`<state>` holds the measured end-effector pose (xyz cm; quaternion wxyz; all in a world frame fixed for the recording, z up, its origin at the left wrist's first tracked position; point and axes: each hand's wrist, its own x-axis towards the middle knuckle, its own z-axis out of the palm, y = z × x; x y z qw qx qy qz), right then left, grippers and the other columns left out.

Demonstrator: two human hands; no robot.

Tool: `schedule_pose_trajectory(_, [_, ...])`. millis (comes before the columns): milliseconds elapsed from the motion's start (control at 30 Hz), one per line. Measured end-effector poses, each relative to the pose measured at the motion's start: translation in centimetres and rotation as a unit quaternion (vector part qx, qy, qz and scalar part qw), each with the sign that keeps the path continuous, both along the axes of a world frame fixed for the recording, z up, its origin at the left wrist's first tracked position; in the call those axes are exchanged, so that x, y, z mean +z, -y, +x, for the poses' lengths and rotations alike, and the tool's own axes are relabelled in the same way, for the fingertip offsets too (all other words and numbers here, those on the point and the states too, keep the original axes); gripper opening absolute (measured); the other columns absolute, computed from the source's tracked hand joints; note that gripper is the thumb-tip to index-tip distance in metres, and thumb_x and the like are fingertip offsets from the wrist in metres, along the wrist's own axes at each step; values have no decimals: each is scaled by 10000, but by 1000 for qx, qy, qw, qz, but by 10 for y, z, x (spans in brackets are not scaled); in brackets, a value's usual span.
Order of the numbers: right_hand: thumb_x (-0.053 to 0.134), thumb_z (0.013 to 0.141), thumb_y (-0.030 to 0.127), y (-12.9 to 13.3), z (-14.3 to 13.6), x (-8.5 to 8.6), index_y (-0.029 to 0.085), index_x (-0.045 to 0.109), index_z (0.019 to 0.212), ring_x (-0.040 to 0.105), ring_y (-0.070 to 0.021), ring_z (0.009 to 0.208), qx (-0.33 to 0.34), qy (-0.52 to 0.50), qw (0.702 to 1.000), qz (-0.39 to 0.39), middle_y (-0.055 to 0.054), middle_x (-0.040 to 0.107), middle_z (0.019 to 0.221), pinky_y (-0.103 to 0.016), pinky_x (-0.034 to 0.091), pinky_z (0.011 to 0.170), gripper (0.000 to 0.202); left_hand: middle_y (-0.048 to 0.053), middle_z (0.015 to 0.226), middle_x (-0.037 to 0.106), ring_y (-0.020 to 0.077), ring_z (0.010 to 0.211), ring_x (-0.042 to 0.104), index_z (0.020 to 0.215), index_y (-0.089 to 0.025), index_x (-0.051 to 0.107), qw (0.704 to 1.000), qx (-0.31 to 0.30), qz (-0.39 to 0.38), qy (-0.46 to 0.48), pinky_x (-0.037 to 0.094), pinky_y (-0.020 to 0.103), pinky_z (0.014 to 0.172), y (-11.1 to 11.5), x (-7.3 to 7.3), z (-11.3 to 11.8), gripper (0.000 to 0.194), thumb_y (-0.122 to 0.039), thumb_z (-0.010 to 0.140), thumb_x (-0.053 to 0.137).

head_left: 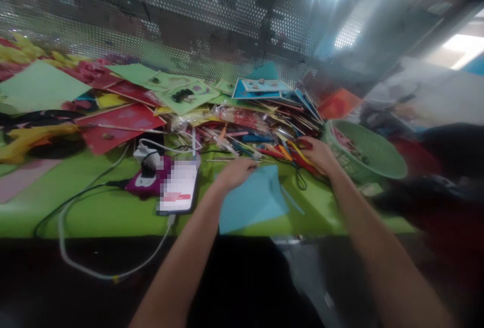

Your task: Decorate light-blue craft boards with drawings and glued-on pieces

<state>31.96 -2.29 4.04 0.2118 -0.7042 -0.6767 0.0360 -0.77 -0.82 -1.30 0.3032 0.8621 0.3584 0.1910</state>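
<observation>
A sheet of light blue paper (251,199) lies on the green tabletop in front of me. At its upper left edge rests my left hand (238,173), fingers curled in; whatever they hold is hidden. My right hand (316,154) reaches to the right end of a pile of pens and tools, its fingers bent over a yellow and red long-shaped item (300,154) that is too blurred to name. Just below it a dark loop (301,181), like a scissor handle, lies on the table. A thin blue strip (293,200) sits beside the paper.
Right of my right hand stands a green basket (378,154) with items inside. On the left lie a phone (179,187) on a cable and a purple power adapter (145,184). Decorated cards (189,95) and coloured sheets are heaped along the back, against a perforated metal panel (212,10).
</observation>
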Motion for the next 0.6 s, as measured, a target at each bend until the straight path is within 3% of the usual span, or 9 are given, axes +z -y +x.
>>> schedule_pose_trajectory(200, [686,761,192,-47,-4,-19,171,714,1315,689,-283,1133,-41,40,998,-5,-108,761,1259,-400,498,1029,555,114,1196,770,280,1092,684,1101,-182,779,999,18,20,-19,478,370,999,-2,-5,0,356,-177,946,459])
schedule_pose_trajectory(333, [720,728,162,-50,-1,-14,199,732,1286,692,-276,1090,-49,57,997,-23,-84,774,1225,-388,507,1000,559,126,1192,770,292,1116,680,1129,-180,795,999,18,35,-23,470,397,1046,-3,-6,0,380,-154,940,467])
schedule_pose_trajectory(467, [658,847,248,-10,-16,1,206,773,1174,680,-298,1066,-49,85,995,11,-116,771,1177,-404,497,958,349,137,1194,756,295,1128,662,1210,-176,784,998,39,45,-35,465,404,1056,-5,-5,-2,433,-135,942,446])
schedule_pose_trajectory(533, [648,890,327,24,-31,2,212,792,1011,699,-266,928,13,83,996,-16,-92,786,1027,-365,510,854,221,133,1186,748,293,1132,653,1242,-192,775,996,55,54,-41,469,400,1048,-6,-4,-4,448,-137,943,445])
schedule_pose_trajectory(600, [625,925,363,62,-48,-6,232,782,944,705,-234,854,110,63,988,-90,-58,785,940,-342,512,812,206,124,1161,747,287,1122,654,1248,-207,774,995,63,59,-45,479,393,1036,-7,-3,-5,455,-135,941,447])
